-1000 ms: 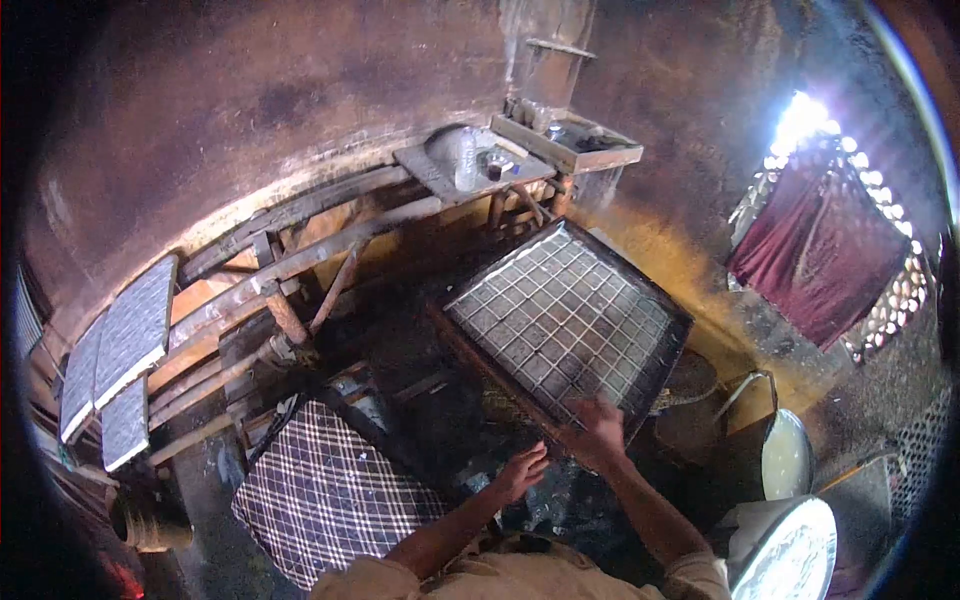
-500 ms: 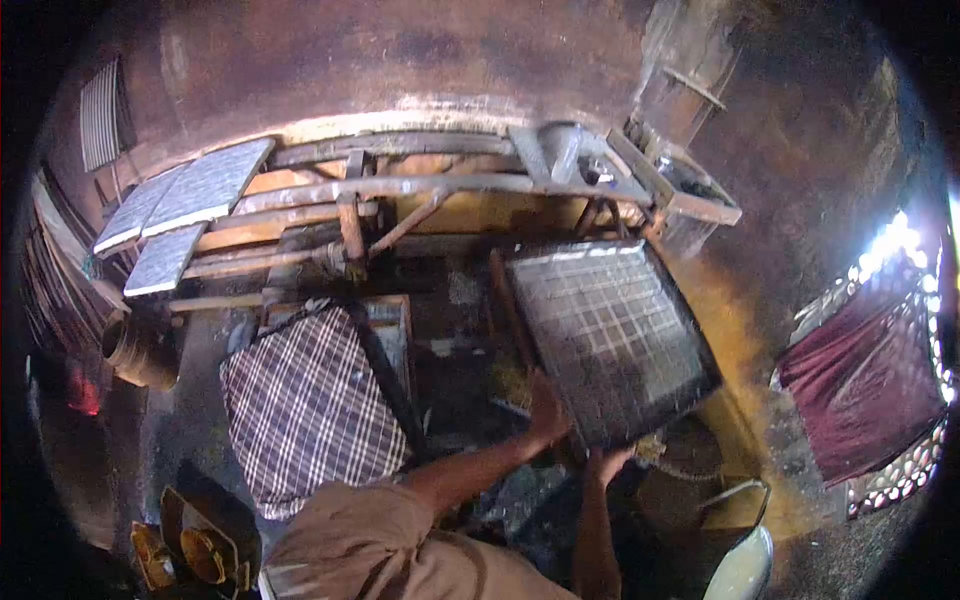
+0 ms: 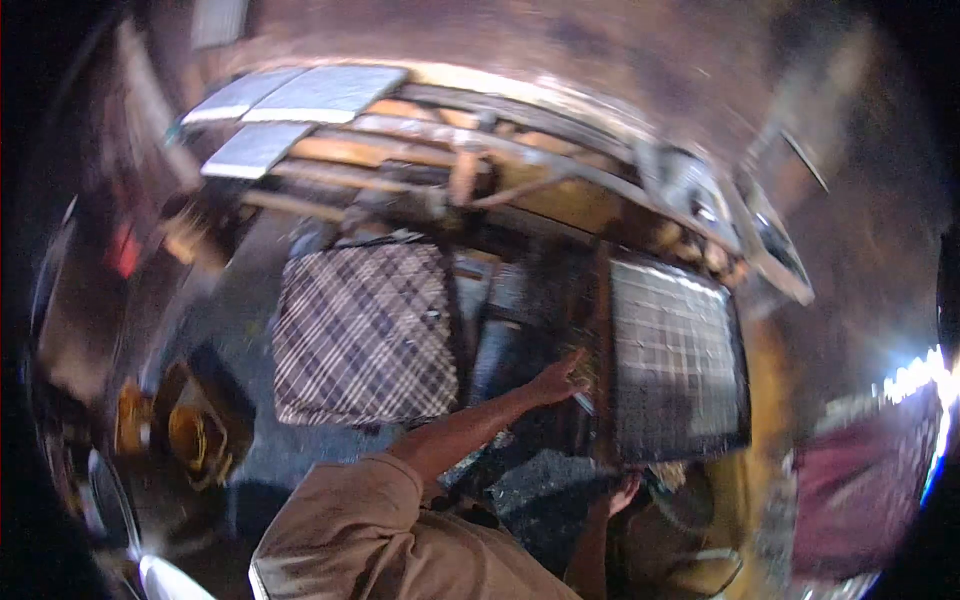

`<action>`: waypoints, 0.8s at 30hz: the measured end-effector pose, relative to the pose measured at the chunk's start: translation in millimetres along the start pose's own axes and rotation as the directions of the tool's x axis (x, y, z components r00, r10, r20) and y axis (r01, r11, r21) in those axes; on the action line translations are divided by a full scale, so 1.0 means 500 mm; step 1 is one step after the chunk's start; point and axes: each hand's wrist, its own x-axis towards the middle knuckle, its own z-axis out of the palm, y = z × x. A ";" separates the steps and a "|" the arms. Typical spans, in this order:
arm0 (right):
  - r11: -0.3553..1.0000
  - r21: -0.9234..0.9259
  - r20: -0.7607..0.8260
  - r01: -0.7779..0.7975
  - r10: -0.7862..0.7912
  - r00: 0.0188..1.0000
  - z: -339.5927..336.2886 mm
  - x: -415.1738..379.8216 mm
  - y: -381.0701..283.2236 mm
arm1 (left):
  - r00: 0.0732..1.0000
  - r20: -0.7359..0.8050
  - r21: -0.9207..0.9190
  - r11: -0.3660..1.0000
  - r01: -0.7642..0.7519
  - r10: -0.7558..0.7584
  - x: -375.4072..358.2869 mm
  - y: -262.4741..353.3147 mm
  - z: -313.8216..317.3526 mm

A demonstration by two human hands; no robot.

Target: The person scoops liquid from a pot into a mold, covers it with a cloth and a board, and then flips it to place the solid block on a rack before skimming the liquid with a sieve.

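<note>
A dark-edged rectangular frame [image 3: 680,360] with a pale grid pattern across its face lies to the right of centre. My left hand [image 3: 563,380] is beside its left side, fingers stretched out towards the edge. Just below the near edge is my right hand [image 3: 624,494], its fingers loosely apart and pointing up. A checked cloth [image 3: 365,335] in dark and white covers a flat square thing to the left of my left arm.
Grey slabs [image 3: 325,93] lie on a wooden rack [image 3: 465,175] along the back wall. Yellowish containers [image 3: 195,430] stand at lower left. A dark red cloth [image 3: 860,490] hangs at the right. Beside my right hand sits a round dark vessel [image 3: 690,540].
My view has swung, so the scene sits differently. Both hands have come off the frame: the left lies beside it, the right just below its near edge. The frame appears straighter.
</note>
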 end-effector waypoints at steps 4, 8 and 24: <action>0.956 -0.262 0.356 -0.131 0.222 0.908 0.039 -0.135 0.084 | 0.871 -0.481 -0.490 0.792 -0.364 0.102 -0.231 -0.239 -0.207; 0.930 -0.366 0.742 0.018 0.280 0.608 0.212 -0.194 0.033 | 0.257 -0.927 -0.367 0.810 -0.457 -0.275 -0.638 -0.353 -0.401; 0.493 0.544 0.839 0.679 -0.322 -0.438 1.529 -0.571 -0.838 | 0.087 -0.650 -0.759 0.650 -0.033 -0.755 -0.948 -0.902 -0.363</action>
